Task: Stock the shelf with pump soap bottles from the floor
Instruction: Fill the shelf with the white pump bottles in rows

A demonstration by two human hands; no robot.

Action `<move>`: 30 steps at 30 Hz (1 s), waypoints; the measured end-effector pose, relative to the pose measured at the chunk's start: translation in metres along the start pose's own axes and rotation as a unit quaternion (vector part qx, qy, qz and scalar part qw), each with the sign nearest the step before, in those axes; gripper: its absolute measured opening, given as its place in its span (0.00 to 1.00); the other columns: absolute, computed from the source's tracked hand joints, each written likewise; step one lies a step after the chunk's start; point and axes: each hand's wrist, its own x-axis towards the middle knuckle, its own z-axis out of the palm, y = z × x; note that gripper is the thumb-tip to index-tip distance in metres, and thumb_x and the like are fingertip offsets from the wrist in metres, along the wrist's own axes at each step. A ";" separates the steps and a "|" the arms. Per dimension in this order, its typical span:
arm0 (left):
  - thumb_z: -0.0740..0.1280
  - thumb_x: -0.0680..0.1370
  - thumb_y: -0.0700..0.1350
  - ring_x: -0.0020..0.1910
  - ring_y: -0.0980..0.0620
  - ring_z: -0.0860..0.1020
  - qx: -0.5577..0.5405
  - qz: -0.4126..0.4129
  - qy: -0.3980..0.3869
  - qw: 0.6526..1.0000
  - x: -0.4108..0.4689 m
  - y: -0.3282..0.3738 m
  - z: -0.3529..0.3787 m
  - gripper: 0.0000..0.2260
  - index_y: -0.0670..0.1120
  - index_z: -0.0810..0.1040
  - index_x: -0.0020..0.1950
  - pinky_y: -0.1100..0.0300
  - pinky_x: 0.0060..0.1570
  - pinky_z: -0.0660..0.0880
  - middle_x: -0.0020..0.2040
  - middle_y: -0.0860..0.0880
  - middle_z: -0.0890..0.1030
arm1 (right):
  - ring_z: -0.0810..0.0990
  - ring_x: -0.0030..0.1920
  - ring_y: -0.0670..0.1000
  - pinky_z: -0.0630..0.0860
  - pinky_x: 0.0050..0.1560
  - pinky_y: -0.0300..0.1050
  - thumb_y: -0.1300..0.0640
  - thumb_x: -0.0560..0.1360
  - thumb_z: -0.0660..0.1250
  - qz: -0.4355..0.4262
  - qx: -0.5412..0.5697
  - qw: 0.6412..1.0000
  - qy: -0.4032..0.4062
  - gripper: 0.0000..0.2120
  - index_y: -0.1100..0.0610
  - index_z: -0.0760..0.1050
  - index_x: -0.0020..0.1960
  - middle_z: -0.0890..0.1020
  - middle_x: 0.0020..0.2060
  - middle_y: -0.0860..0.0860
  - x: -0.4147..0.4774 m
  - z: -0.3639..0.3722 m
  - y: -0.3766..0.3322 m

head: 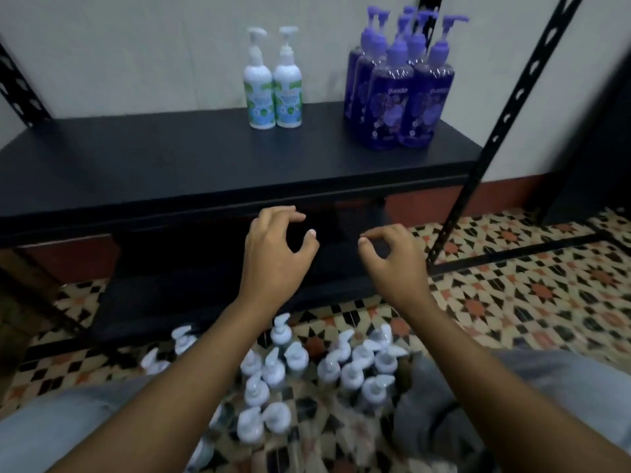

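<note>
My left hand [277, 249] and right hand [392, 259] hover empty, fingers loosely curled and apart, and I reckon grabbing among the tightly packed white plastic pump bottles [273, 368] could topple neighbours.

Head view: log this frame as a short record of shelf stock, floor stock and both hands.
shelf: black, partly stocked
white bottles: two, upright, side by side, back middle
purple bottles: tight upright cluster, right end
floor bottles: many, white pumps, standing on the tiles below the arms
left hand: empty, fingers loosely curled, before the shelf edge
right hand: empty, fingers loosely curled
</note>
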 end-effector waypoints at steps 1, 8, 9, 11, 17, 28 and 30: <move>0.70 0.78 0.50 0.64 0.53 0.74 -0.011 -0.007 -0.018 1.000 -0.017 -0.003 0.012 0.12 0.49 0.79 0.59 0.51 0.66 0.72 0.62 0.53 0.76 | 0.78 0.50 0.44 0.73 0.51 0.38 0.51 0.79 0.68 0.033 0.002 0.999 -0.004 0.04 0.48 0.80 0.47 0.81 0.46 0.44 -0.020 0.000 0.013; 0.71 0.77 0.50 0.54 0.53 0.78 -0.014 -0.177 -0.214 0.961 -0.117 -0.044 0.095 0.11 0.50 0.78 0.57 0.59 0.52 0.73 0.56 0.53 0.76 | 0.79 0.40 0.48 0.76 0.47 0.46 0.42 0.75 0.64 0.295 -0.074 0.947 -0.103 0.12 0.47 0.80 0.40 0.82 0.36 0.45 -0.152 0.032 0.101; 0.71 0.77 0.50 0.52 0.51 0.79 -0.009 -0.200 -0.228 0.953 -0.131 -0.052 0.103 0.09 0.50 0.77 0.55 0.57 0.50 0.74 0.54 0.52 0.78 | 0.77 0.41 0.49 0.74 0.46 0.45 0.44 0.75 0.66 0.323 -0.071 0.935 -0.127 0.11 0.48 0.81 0.39 0.82 0.35 0.46 -0.168 0.040 0.111; 0.71 0.76 0.50 0.49 0.48 0.79 0.003 -0.255 -0.252 0.934 -0.158 -0.071 0.117 0.09 0.49 0.75 0.50 0.54 0.46 0.75 0.50 0.50 0.79 | 0.77 0.40 0.50 0.75 0.45 0.46 0.47 0.77 0.67 0.396 -0.034 0.897 -0.192 0.12 0.51 0.79 0.38 0.79 0.33 0.47 -0.197 0.054 0.129; 0.77 0.72 0.46 0.44 0.41 0.81 0.011 -0.351 -0.274 0.895 -0.214 -0.126 0.152 0.14 0.50 0.70 0.42 0.54 0.44 0.76 0.40 0.47 0.78 | 0.81 0.55 0.58 0.77 0.59 0.55 0.51 0.74 0.75 0.495 0.031 0.844 -0.206 0.16 0.60 0.78 0.56 0.83 0.52 0.56 -0.234 0.090 0.181; 0.76 0.71 0.42 0.62 0.51 0.75 -0.022 -0.304 -0.352 0.885 -0.195 -0.177 0.202 0.31 0.47 0.71 0.73 0.58 0.59 0.72 0.65 0.50 0.77 | 0.79 0.62 0.62 0.73 0.57 0.46 0.60 0.67 0.81 0.504 0.012 0.860 -0.076 0.36 0.64 0.70 0.71 0.81 0.62 0.61 -0.223 0.142 0.211; 0.72 0.70 0.45 0.61 0.46 0.77 0.003 -0.293 -0.359 0.886 -0.192 -0.182 0.208 0.27 0.47 0.73 0.70 0.51 0.59 0.75 0.63 0.47 0.78 | 0.80 0.60 0.63 0.76 0.57 0.50 0.59 0.68 0.80 0.503 -0.011 0.859 -0.096 0.31 0.63 0.74 0.67 0.82 0.59 0.61 -0.218 0.145 0.218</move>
